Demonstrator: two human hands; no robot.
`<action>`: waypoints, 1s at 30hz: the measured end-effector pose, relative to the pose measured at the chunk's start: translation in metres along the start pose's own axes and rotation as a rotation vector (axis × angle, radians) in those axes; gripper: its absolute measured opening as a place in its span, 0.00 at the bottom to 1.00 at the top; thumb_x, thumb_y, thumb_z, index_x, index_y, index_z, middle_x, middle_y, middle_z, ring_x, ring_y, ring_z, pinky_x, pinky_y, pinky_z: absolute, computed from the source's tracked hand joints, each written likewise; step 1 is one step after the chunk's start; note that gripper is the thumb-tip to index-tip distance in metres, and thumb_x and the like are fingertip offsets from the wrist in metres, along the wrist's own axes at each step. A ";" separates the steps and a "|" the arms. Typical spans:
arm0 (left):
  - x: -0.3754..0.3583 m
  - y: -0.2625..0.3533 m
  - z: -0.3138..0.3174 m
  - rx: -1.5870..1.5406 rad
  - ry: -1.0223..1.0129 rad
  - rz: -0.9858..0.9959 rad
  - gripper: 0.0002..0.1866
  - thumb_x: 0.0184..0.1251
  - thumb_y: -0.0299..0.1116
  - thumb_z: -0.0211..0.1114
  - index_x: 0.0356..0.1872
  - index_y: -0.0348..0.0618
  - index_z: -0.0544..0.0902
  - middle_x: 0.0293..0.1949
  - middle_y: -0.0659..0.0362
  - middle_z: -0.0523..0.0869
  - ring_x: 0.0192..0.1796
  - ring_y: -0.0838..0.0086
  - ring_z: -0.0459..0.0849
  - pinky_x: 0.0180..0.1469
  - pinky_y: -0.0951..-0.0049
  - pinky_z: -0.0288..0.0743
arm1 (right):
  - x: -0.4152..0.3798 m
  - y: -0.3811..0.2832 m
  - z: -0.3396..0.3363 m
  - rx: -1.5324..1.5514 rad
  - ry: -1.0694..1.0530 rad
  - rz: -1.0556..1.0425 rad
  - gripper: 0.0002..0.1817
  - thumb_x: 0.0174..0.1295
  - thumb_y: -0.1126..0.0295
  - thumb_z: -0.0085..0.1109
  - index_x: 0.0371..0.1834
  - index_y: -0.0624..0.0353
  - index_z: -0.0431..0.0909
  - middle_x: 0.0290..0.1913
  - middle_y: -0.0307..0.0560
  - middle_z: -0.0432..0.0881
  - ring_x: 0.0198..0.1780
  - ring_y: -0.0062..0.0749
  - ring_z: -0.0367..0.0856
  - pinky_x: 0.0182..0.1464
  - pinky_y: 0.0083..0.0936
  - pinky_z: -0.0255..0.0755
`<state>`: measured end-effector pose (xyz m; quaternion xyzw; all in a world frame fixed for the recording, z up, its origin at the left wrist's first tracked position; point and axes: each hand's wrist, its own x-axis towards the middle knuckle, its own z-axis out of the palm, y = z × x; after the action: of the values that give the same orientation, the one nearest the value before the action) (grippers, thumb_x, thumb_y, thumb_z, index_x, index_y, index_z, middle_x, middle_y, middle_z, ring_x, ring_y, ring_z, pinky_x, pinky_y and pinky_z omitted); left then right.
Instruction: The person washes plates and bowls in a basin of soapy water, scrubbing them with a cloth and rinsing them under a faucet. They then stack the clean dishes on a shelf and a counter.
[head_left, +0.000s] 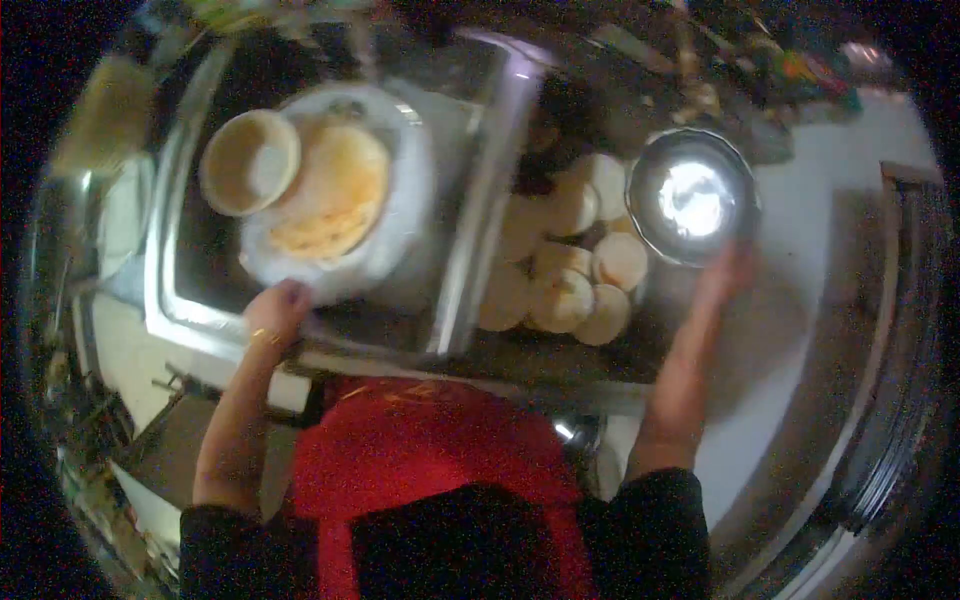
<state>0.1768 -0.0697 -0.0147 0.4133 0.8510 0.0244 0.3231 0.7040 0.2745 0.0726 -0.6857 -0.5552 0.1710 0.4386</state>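
Observation:
My left hand (278,308) is closed on the near rim of a round white plate (410,215). On the plate lies a golden, browned flatbread (350,185), and a cream-coloured bowl (222,163) overlaps its left side. The plate is over a dark area framed in shiny metal. Further right, my right hand (730,268), smeared by motion, is at the near rim of a shiny metal bowl (690,200), its fingers bent round the edge. Between the hands, several pale round pieces (562,298) that look like dough or small bowls sit close together.
A bright metal frame (480,200) runs round the dark area on the left. Blurred items crowd the back, with a green packet (835,98) at the right. A white surface (850,150) extends along the right side. My red apron (430,440) is close to the counter's front edge.

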 end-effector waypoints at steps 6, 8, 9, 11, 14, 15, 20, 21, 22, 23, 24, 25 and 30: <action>-0.004 0.015 -0.018 -1.175 -0.267 0.349 0.25 0.60 0.50 0.57 0.51 0.41 0.73 0.43 0.55 0.81 0.45 0.67 0.79 0.51 0.67 0.70 | -0.194 -0.150 0.092 0.504 -0.178 0.228 0.10 0.55 0.74 0.56 0.40 0.60 0.73 0.39 0.40 0.76 0.37 0.24 0.73 0.40 0.22 0.69; -0.014 0.003 -0.038 -1.375 -0.321 0.402 0.26 0.61 0.49 0.56 0.52 0.40 0.71 0.44 0.56 0.80 0.47 0.67 0.77 0.51 0.67 0.69 | -0.254 -0.157 0.145 0.607 -0.489 0.278 0.11 0.55 0.74 0.56 0.41 0.61 0.73 0.39 0.40 0.77 0.38 0.23 0.73 0.40 0.22 0.69; -0.023 -0.011 -0.045 -1.598 -0.498 0.295 0.27 0.60 0.50 0.56 0.54 0.41 0.69 0.47 0.54 0.78 0.48 0.66 0.77 0.51 0.64 0.70 | -0.292 -0.155 0.171 0.481 -0.551 0.262 0.12 0.55 0.74 0.55 0.44 0.61 0.73 0.40 0.40 0.77 0.39 0.23 0.74 0.43 0.21 0.68; -0.027 -0.041 -0.081 -1.915 -0.630 -0.164 0.18 0.60 0.36 0.55 0.50 0.41 0.70 0.47 0.53 0.76 0.49 0.66 0.76 0.49 0.66 0.71 | -0.352 -0.213 0.203 0.510 -0.692 0.269 0.14 0.60 0.67 0.53 0.47 0.61 0.72 0.41 0.41 0.78 0.41 0.23 0.74 0.47 0.23 0.67; -0.014 -0.129 -0.085 -1.549 -0.147 0.045 0.18 0.56 0.28 0.53 0.50 0.40 0.69 0.45 0.54 0.76 0.44 0.64 0.78 0.44 0.62 0.75 | -0.421 -0.215 0.270 0.595 -1.023 0.367 0.17 0.64 0.64 0.43 0.50 0.63 0.70 0.47 0.44 0.75 0.50 0.30 0.71 0.53 0.27 0.64; -0.012 -0.144 -0.095 -1.548 -0.144 0.049 0.18 0.56 0.28 0.53 0.50 0.40 0.69 0.45 0.54 0.76 0.44 0.64 0.78 0.44 0.62 0.75 | -0.442 -0.215 0.292 0.624 -1.143 0.334 0.18 0.63 0.62 0.44 0.50 0.62 0.71 0.48 0.48 0.75 0.50 0.34 0.72 0.51 0.28 0.66; -0.021 -0.183 -0.167 -1.638 0.196 -0.059 0.20 0.51 0.21 0.50 0.49 0.38 0.67 0.40 0.54 0.76 0.39 0.63 0.80 0.36 0.60 0.81 | -0.468 -0.266 0.344 -0.125 -1.322 0.045 0.18 0.59 0.63 0.47 0.48 0.61 0.73 0.47 0.55 0.76 0.49 0.40 0.74 0.50 0.32 0.68; -0.020 -0.193 -0.170 -1.638 0.217 0.009 0.20 0.51 0.21 0.50 0.48 0.38 0.67 0.40 0.52 0.76 0.39 0.61 0.80 0.36 0.60 0.81 | -0.465 -0.261 0.345 -0.237 -1.335 -0.034 0.18 0.58 0.63 0.47 0.47 0.61 0.74 0.47 0.56 0.76 0.48 0.41 0.74 0.50 0.32 0.68; -0.022 -0.198 -0.174 -1.617 0.215 0.019 0.20 0.51 0.21 0.50 0.48 0.38 0.67 0.40 0.52 0.76 0.39 0.61 0.80 0.36 0.60 0.81 | -0.461 -0.252 0.344 -0.352 -1.346 -0.111 0.17 0.58 0.64 0.47 0.46 0.61 0.74 0.46 0.57 0.77 0.48 0.42 0.75 0.50 0.33 0.68; -0.024 -0.205 -0.179 -1.628 0.237 -0.020 0.19 0.51 0.21 0.50 0.48 0.38 0.68 0.40 0.52 0.76 0.39 0.61 0.80 0.36 0.60 0.81 | -0.461 -0.241 0.343 -0.470 -1.349 -0.185 0.17 0.57 0.64 0.47 0.46 0.62 0.74 0.46 0.57 0.77 0.47 0.43 0.75 0.50 0.34 0.69; -0.023 -0.204 -0.181 -1.638 0.263 -0.058 0.19 0.51 0.22 0.51 0.48 0.38 0.68 0.40 0.52 0.76 0.39 0.61 0.80 0.35 0.60 0.81 | -0.454 -0.224 0.342 -0.587 -1.347 -0.260 0.17 0.57 0.64 0.47 0.45 0.62 0.75 0.45 0.58 0.77 0.47 0.44 0.76 0.49 0.35 0.69; -0.021 -0.203 -0.184 -1.619 0.270 -0.086 0.18 0.51 0.23 0.51 0.47 0.36 0.69 0.40 0.52 0.77 0.38 0.62 0.80 0.35 0.62 0.81 | -0.449 -0.206 0.341 -0.709 -1.340 -0.332 0.17 0.56 0.65 0.48 0.45 0.62 0.75 0.45 0.59 0.77 0.46 0.45 0.76 0.49 0.35 0.69; -0.004 -0.205 -0.190 -1.455 -0.066 -0.119 0.13 0.52 0.23 0.51 0.41 0.34 0.73 0.34 0.53 0.79 0.36 0.63 0.80 0.38 0.62 0.78 | -0.438 -0.123 0.339 -0.789 -0.930 -0.399 0.15 0.56 0.69 0.44 0.40 0.62 0.77 0.41 0.58 0.79 0.45 0.47 0.78 0.47 0.40 0.71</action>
<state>-0.0705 -0.1646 0.0738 0.0475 0.6304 0.5536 0.5421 0.2413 0.0144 -0.1292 -0.5334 -0.8254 0.1485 -0.1099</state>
